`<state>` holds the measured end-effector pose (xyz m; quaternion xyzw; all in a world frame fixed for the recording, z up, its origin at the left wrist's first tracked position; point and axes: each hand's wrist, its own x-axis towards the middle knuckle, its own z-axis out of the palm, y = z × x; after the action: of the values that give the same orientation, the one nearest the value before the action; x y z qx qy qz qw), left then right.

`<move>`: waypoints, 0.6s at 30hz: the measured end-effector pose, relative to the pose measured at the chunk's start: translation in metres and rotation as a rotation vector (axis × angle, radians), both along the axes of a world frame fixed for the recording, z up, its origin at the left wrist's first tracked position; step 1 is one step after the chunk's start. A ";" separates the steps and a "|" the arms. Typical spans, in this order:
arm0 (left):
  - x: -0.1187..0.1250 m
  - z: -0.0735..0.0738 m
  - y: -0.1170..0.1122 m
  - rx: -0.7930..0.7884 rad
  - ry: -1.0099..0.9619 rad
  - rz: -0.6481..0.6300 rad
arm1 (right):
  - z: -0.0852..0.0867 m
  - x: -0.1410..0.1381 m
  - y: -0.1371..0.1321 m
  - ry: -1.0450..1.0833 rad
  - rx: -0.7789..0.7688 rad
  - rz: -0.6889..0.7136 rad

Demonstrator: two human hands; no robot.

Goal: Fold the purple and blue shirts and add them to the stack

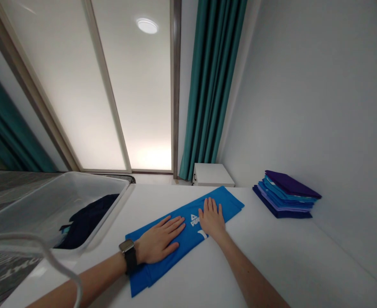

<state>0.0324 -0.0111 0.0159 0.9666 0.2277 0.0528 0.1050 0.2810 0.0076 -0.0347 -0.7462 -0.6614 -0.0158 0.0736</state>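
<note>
A blue garment (188,244) with a white printed logo lies folded into a long strip, slanting across the white table (220,273). What kind of garment it is, I cannot tell for sure. Flat on its left part rests my left hand (159,240), fingers stretched out, a dark watch on the wrist. My right hand (212,218) presses flat on the right part beside the logo, fingers extended. Neither hand grips the cloth.
At the right, against the wall, stands a stack of folded clothes (286,194) in blue and purple. A translucent plastic bin (54,188) on the left holds dark clothing (89,218). A pale cable (52,261) crosses the lower left. Behind the table is a white cabinet (212,173).
</note>
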 end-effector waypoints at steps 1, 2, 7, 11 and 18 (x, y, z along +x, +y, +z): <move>0.001 -0.003 -0.004 0.003 -0.005 0.025 | 0.000 0.002 0.002 0.002 -0.009 0.018; 0.003 -0.005 -0.008 0.006 -0.005 0.051 | 0.001 0.003 0.004 0.003 -0.017 0.039; 0.016 -0.018 -0.029 0.042 -0.036 0.214 | 0.002 0.009 0.017 -0.015 -0.026 0.184; 0.029 -0.026 -0.045 0.073 -0.065 0.324 | 0.001 0.014 0.027 -0.040 -0.040 0.277; 0.026 -0.012 -0.036 0.022 -0.053 0.243 | 0.007 0.011 0.026 -0.055 -0.020 0.278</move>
<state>0.0582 -0.0475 0.0036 0.9313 0.3396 0.0931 0.0929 0.2924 0.0332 -0.0278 -0.6475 -0.7602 -0.0194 0.0496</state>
